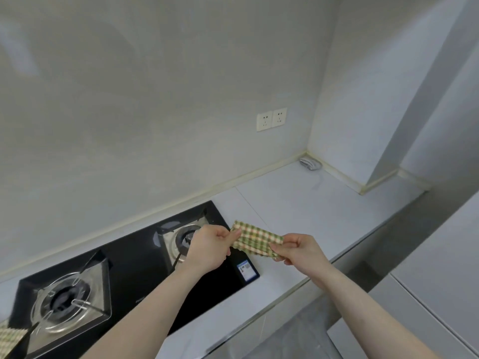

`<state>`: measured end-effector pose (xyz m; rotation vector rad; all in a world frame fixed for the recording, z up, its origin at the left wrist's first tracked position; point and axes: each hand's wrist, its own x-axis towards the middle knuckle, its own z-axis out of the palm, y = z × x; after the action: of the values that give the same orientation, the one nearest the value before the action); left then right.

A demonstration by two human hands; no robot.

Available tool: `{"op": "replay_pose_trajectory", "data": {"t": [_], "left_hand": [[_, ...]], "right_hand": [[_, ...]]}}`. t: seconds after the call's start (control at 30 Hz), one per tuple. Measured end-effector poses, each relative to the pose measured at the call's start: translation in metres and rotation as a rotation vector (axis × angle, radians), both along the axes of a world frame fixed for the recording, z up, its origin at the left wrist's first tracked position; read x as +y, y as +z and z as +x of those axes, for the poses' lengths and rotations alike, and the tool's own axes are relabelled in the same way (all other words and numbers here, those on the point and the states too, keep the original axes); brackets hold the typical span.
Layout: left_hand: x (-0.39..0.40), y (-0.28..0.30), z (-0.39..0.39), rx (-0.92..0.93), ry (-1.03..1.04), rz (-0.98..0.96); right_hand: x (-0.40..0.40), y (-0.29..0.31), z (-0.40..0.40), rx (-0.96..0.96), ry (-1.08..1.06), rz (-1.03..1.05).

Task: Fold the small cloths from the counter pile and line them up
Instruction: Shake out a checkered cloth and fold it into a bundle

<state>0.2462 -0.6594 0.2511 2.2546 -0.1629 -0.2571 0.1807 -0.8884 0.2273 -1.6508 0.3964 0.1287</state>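
Observation:
A small green-and-cream checked cloth [255, 238] is stretched in the air between both hands, above the right edge of the stove. My left hand [211, 246] pinches its left end between thumb and fingers. My right hand [300, 251] grips its right end. The cloth looks folded into a narrow strip. More checked cloth [10, 338] of the same pattern shows at the bottom left corner, partly cut off by the frame.
A black glass gas stove [134, 265] with two burners fills the left of the white counter [311, 203]. A grey rolled cloth [311, 163] lies in the far corner by the wall. Two wall sockets [271, 119] sit above. The counter's front edge runs diagonally on the right.

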Motion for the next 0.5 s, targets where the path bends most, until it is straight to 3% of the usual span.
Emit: {"op": "replay_pose_trajectory", "data": {"t": [0.33, 0.5], "left_hand": [[-0.083, -0.035, 0.098, 0.112, -0.078, -0.051], [-0.12, -0.052, 0.131, 0.187, -0.054, -0.062]], "right_hand": [[-0.073, -0.043, 0.08, 0.089, -0.156, 0.08], [-0.123, -0.076, 0.123, 0.177, -0.332, 0.168]]}}
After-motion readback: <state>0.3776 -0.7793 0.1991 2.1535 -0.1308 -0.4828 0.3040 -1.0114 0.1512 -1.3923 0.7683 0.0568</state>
